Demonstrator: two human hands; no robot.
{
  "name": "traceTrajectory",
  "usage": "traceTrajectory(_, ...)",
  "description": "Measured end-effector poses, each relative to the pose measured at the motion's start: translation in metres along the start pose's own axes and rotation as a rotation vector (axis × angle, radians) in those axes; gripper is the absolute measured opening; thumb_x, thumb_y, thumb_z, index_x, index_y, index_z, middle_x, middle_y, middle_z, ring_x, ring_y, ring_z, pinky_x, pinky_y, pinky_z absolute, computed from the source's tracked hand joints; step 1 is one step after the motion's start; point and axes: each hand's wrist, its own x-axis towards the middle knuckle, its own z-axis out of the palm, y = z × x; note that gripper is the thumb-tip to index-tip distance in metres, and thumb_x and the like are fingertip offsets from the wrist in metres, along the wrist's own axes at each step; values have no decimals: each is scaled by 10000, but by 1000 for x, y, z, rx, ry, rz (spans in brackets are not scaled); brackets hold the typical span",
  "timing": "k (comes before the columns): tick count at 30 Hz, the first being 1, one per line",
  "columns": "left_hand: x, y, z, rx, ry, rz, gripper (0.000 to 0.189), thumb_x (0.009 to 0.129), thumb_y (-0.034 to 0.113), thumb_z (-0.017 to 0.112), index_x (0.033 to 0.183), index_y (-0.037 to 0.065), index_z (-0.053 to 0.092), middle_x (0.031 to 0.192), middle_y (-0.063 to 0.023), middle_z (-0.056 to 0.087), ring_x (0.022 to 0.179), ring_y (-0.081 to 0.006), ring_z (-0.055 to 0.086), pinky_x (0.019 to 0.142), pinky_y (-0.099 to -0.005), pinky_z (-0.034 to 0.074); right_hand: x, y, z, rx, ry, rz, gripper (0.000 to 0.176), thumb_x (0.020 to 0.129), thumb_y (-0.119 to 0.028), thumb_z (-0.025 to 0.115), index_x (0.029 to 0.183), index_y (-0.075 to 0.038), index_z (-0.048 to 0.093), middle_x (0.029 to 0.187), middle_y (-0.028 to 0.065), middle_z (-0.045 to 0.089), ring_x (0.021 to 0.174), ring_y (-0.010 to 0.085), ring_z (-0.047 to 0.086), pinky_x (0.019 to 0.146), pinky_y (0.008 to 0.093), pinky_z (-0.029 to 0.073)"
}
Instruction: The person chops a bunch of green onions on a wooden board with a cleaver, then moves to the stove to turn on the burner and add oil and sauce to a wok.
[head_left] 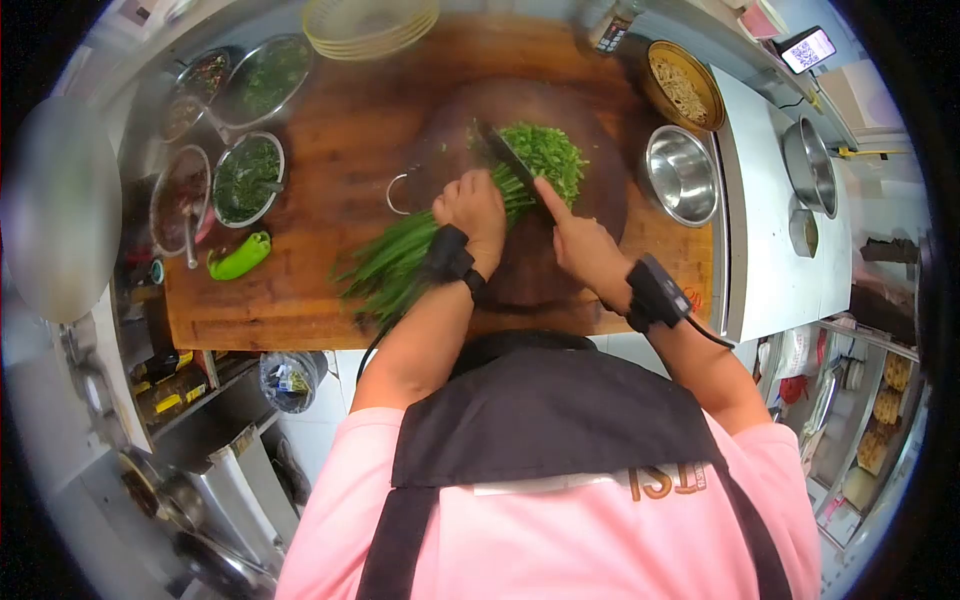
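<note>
Wooden surface (340, 130), one, running under both grips and out past them. Round dark chopping board (540, 270), one, directly below both grips.

Bunch of green stalks (400, 255), one, individual stalks too crowded to count. Passes beneath the left grip (474, 212), fingers curled down over it, pinning it to the board. Long axis diagonal: loose ends to the near left of this grip, trailing past the board; other end just right of it, at the blade.

Chopped greens (555, 155), one heap on the board, far right of the left grip, beyond the right grip (585, 245).

Brown bowl (715, 110) of pale shreds, one, well right of and beyond the right grip. Steel bowl (682, 175), one, nearer that same grip, to its right.

Knife (510, 155), one. Right grip wrapped round the handle, forefinger laid along the blade. Points away and leftward from that grip, long axis crossing the bunch's; edge contact unclear.

Green pepper (240, 257), one, well left of the left grip.
</note>
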Motion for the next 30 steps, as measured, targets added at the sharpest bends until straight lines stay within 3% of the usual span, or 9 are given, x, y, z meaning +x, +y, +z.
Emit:
traceTrajectory(3,-4,3,-4,-23,-8,60,86,768,160,546,850,138,555,877,-21,566,821,-234,534,723,-392,388,-4,-2,-11,-18,23,82,712,792,-69,455,1388,-290,135,687,240,586,620,407,580,559,483,459)
traceTrajectory(5,-5,2,-2,-14,-24,8,112,778,182,554,883,146,569,865,-12,578,822,-242,538,708,-401,378,-5,-11,-30,-97,-10,8,667,803,-54,460,1382,-211,170,659,251,569,614,427,556,572,511,437)
traceTrajectory(12,-3,5,1,-71,61,-52,120,797,192,546,907,147,555,900,-30,556,816,-254,533,693,-416,383,-35,-27,-55,-124,-79,8,650,799,-39,454,1377,-192,198,662,250,567,596,428,549,570,510,426)
traceTrajectory(15,-5,3,-3,-15,-52,-36,101,789,179,536,875,131,559,886,-35,561,830,-247,537,715,-400,399,-31,-18,-50,-39,-97,-23,648,795,-25,444,1375,-184,203,674,267,561,600,428,548,566,503,426)
traceTrajectory(17,-2,4,-8,-32,-23,-6,87,788,175,536,859,132,559,870,-29,559,829,-240,536,714,-399,397,-26,-21,-67,41,-171,9,650,795,-19,437,1377,-179,194,693,287,557,615,432,550,566,499,431)
traceTrajectory(19,1,5,-10,-31,-73,-18,84,788,175,536,857,132,558,870,-30,559,832,-239,536,712,-399,395,-20,-35,-73,165,-336,187,667,794,-21,444,1381,-186,175,710,294,561,638,436,554,583,508,432)
traceTrajectory(21,0,3,-11,-26,-120,-37,82,788,175,536,855,133,557,869,-30,558,834,-237,535,710,-400,393,-11,-5,-25,89,-88,6,671,803,-33,441,1385,-205,155,706,290,564,620,436,553,586,509,439)
traceTrajectory(24,4,0,-7,-43,-83,14,119,802,185,529,909,146,567,898,-31,566,835,-244,533,677,-411,394,-12,-9,6,41,3,113,679,804,-42,446,1387,-219,147,680,274,566,599,431,552,568,504,439)
traceTrajectory(30,-3,2,-4,-13,-50,27,77,793,172,525,857,136,551,869,-38,554,825,-249,534,706,-405,389,-22,-24,-38,-123,-19,-6,684,793,-43,430,1392,-220,150,687,239,590,618,410,578,567,494,454)
